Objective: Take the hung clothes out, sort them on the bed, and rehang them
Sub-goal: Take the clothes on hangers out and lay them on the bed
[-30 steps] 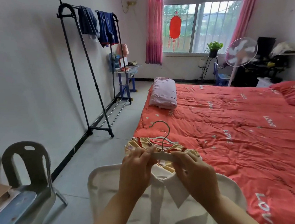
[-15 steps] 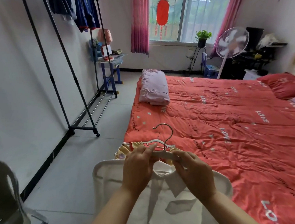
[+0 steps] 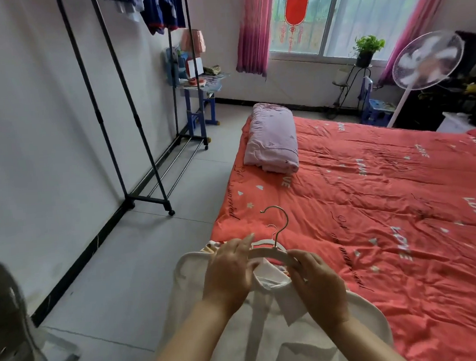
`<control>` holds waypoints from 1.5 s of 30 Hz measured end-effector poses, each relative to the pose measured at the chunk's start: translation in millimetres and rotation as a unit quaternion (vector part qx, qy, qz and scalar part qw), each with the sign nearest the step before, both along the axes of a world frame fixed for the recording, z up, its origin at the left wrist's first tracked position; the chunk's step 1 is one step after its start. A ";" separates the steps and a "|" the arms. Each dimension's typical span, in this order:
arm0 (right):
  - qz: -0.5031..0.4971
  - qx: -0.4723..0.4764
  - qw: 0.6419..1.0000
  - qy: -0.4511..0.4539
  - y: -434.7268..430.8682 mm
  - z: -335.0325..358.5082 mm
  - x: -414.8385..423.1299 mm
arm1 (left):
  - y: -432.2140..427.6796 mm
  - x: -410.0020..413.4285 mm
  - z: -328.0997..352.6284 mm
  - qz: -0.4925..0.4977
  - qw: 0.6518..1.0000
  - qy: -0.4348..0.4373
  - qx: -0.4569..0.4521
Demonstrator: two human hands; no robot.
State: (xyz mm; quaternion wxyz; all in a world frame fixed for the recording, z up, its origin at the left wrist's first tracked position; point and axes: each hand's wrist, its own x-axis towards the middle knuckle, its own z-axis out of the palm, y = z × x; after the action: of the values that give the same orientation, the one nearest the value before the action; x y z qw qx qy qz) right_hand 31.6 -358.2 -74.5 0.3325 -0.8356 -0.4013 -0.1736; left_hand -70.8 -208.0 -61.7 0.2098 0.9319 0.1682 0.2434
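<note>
The fingers (image 3: 243,247) of the left hand (image 3: 230,275) curl over the left shoulder of a white hanger (image 3: 266,253), one fingertip lifted a little and the thumb hidden beneath. The right hand (image 3: 320,287) answers on the other side, its fingers (image 3: 295,258) pinching the hanger's right arm close to the neck. Both grips sit near the middle, I judge so that the hanger keeps level and can be steered by its gold hook (image 3: 280,222), which stands upright. On the hanger is a white collared shirt (image 3: 272,337), its collar open just below the knuckles, its shoulders spread wide and its body dropping out of view. It is held up before the person at the near corner of the bed (image 3: 391,225); whether its hem touches the bed cannot be told. Just beyond the left hand a yellowish patterned garment (image 3: 209,246) lies at the bed's edge, with a second, smaller hook showing beside it. Further out, the black garment rack (image 3: 128,109) stands along the left wall, well apart from the hands, with dark blue clothes (image 3: 163,12) on its top rail. The shirt looks ready to go there, so the step in hand seems to be rehanging. A folded lilac quilt (image 3: 272,146) rests on the bed's far corner, and a grey plastic chair (image 3: 5,318) stands at the near left
</note>
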 end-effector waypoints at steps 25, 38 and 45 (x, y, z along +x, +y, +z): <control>0.118 -0.310 0.911 0.244 76.2 -90.4 101.0 | 43.9 52.0 -41.5 0.161 0.966 0.198 -0.051; 0.452 -0.294 0.841 0.049 192.1 23.5 -108.2 | 52.9 -184.8 34.4 0.468 0.867 0.168 -0.021; 0.612 -0.276 0.738 -0.059 182.4 60.3 -313.3 | -38.0 -384.2 63.8 0.660 0.721 0.209 -0.028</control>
State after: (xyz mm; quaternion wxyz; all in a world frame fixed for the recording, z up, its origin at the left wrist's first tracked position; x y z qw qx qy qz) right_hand -281.7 -175.8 -14.2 0.0972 -0.4530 -0.8755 0.1368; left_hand -455.0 -246.0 2.1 -0.0183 0.6055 0.7873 0.1148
